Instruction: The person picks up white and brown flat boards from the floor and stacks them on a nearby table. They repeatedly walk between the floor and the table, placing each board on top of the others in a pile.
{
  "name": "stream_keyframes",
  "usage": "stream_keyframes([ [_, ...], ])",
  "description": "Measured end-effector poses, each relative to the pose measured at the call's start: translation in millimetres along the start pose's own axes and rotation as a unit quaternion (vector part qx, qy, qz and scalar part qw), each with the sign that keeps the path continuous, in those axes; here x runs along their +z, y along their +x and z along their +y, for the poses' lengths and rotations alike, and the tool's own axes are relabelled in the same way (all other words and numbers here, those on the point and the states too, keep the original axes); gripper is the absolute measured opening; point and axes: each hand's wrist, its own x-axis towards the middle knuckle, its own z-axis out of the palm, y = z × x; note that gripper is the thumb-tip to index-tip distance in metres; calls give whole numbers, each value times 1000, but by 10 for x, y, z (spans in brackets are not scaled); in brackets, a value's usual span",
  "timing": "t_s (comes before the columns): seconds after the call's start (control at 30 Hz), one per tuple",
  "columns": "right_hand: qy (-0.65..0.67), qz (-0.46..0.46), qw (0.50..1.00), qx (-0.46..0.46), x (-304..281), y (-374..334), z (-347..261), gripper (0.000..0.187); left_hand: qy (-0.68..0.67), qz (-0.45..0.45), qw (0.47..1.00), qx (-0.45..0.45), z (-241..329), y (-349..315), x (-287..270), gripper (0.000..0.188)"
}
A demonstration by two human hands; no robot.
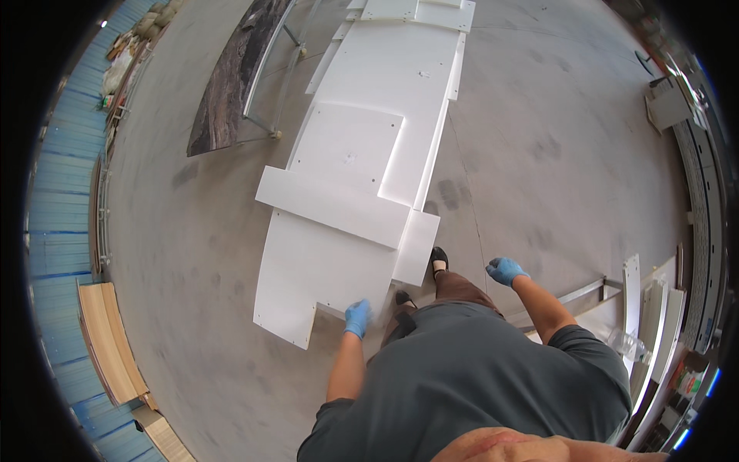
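My left hand (357, 317), in a blue glove, is at the near edge of a white panel (327, 266), beside its cut-out corner. Its fingers are curled in. A pale blur lies next to them, and I cannot make out what it is. Off to the right, my right hand (506, 271), also blue-gloved, hangs over the floor with its fingers bent and no object visible in them. Across the near panel lies a narrow white strip (331, 206). Another small white board (417, 248) sticks out on the right side.
Further white panels (392, 65) overlap in a long row going away from me. A dark marbled slab (239, 77) on a wheeled metal frame (265, 69) stands far left. Wood-coloured boards (114, 339) lean by the blue wall (61, 208). White boards and a clear bottle (627, 345) are at right.
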Motion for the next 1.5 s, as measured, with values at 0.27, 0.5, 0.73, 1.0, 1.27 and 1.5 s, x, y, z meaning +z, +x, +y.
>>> stream_keyframes([
  [0.27,99,-26,995,-17,114,173,-522,53,20,-34,999,-11,312,234,303,47],
  [0.5,110,-31,992,60,500,-468,-439,50,144,-97,984,-46,522,649,-62,31],
  [0.73,269,126,948,113,1182,-1311,-377,40,344,-206,916,32,1000,1045,68,22],
  [1.0,283,191,936,88,1773,-2062,-303,36,366,-243,889,133,1670,637,1284,37],
  [1.27,321,248,909,97,2170,-2444,321,35,422,-334,843,16,948,501,1900,20],
  [1.5,406,319,826,226,2931,-3060,558,36,613,-447,629,168,334,276,2266,14],
])
